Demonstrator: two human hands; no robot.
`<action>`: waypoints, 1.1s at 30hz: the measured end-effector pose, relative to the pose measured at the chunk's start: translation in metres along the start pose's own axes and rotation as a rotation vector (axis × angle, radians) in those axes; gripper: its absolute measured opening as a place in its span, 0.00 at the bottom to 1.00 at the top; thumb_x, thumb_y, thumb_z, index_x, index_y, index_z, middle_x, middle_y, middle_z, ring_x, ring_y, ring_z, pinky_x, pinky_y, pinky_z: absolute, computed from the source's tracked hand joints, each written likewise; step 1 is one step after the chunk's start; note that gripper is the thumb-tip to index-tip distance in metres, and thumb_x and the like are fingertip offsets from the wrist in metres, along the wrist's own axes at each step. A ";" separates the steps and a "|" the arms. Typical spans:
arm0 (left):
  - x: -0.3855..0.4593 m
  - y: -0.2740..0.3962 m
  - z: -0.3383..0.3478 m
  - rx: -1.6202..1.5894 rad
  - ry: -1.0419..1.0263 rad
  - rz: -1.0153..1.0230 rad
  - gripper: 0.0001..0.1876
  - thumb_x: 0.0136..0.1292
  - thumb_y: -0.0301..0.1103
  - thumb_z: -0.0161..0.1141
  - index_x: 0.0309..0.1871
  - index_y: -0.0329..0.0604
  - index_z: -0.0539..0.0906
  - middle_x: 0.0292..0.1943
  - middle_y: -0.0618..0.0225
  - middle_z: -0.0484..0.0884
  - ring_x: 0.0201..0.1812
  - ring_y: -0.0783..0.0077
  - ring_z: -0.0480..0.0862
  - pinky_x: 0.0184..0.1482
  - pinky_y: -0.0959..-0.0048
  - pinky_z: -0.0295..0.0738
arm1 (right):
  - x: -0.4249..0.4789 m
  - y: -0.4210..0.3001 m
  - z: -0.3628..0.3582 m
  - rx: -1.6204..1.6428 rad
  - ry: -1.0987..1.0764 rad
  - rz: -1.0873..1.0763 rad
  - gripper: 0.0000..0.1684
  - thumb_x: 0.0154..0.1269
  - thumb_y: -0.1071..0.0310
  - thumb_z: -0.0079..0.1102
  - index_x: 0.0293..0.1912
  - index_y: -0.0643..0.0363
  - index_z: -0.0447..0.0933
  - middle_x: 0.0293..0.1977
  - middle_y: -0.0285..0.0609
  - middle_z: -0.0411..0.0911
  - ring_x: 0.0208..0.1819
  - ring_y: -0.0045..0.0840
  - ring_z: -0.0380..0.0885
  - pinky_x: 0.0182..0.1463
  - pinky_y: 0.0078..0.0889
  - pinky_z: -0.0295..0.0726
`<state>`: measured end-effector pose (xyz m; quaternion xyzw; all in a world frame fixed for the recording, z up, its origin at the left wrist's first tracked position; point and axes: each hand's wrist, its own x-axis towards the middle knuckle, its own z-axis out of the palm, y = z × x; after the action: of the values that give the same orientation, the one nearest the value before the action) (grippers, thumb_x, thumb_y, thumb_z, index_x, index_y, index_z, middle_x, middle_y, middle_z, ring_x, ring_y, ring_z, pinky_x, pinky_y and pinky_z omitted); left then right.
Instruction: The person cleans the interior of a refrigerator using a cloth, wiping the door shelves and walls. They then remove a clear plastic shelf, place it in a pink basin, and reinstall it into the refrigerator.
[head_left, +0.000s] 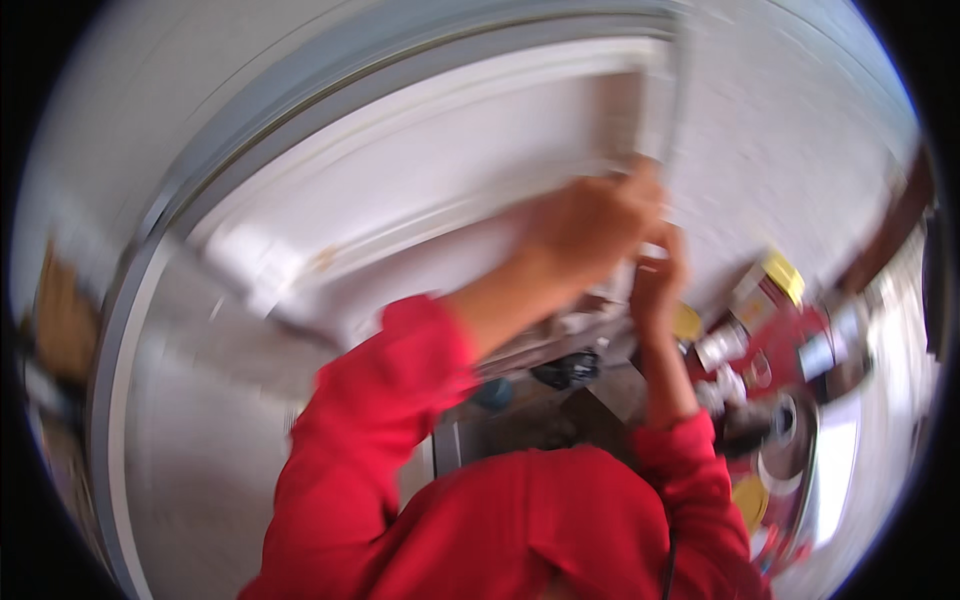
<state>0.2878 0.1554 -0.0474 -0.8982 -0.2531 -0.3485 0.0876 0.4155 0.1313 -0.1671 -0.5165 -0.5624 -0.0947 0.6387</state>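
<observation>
My left hand (604, 214) reaches across a white recessed panel (420, 157) in a grey-blue frame (315, 90). Its fingers are bent near the panel's right side, just below a brown strip or patch (619, 112). My right hand (658, 281) is raised close beside it, a little lower, with its fingers curled. Something small and pale (651, 252) shows at the right fingertips, too blurred to name. Motion blur hides whether either hand grips anything.
On the right, a red surface (780, 345) carries a yellow-topped box (765, 289), a white cup-like container (721, 346) and other clutter. A black plastic bag (570, 369) lies below my hands. A pale wall (772, 135) rises on the right; a brown cardboard-like piece (67, 315) stands far left.
</observation>
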 end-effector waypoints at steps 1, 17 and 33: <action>-0.004 0.005 -0.006 -0.092 -0.097 -0.094 0.03 0.59 0.28 0.57 0.36 0.41 0.80 0.31 0.64 0.81 0.25 0.62 0.85 0.27 0.66 0.81 | -0.004 0.000 -0.002 0.034 -0.008 0.001 0.22 0.53 0.84 0.53 0.50 0.60 0.76 0.41 0.45 0.77 0.40 0.35 0.79 0.42 0.30 0.77; -0.100 0.025 -0.039 0.306 -0.253 -0.229 0.07 0.48 0.41 0.70 0.25 0.50 0.87 0.24 0.75 0.86 0.29 0.72 0.83 0.31 0.70 0.68 | 0.009 0.021 -0.008 0.061 -0.138 0.299 0.22 0.68 0.61 0.64 0.55 0.64 0.78 0.49 0.41 0.82 0.47 0.24 0.82 0.42 0.28 0.86; -0.102 0.016 -0.005 -0.081 0.044 -0.452 0.06 0.41 0.32 0.68 0.23 0.42 0.85 0.22 0.60 0.84 0.27 0.58 0.85 0.30 0.61 0.76 | 0.008 0.017 -0.010 0.071 -0.094 0.343 0.24 0.67 0.58 0.66 0.56 0.63 0.78 0.48 0.42 0.82 0.46 0.24 0.81 0.42 0.26 0.85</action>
<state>0.2292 0.1002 -0.1120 -0.8137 -0.4316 -0.3887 -0.0233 0.4361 0.1354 -0.1680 -0.5860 -0.4982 0.0597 0.6362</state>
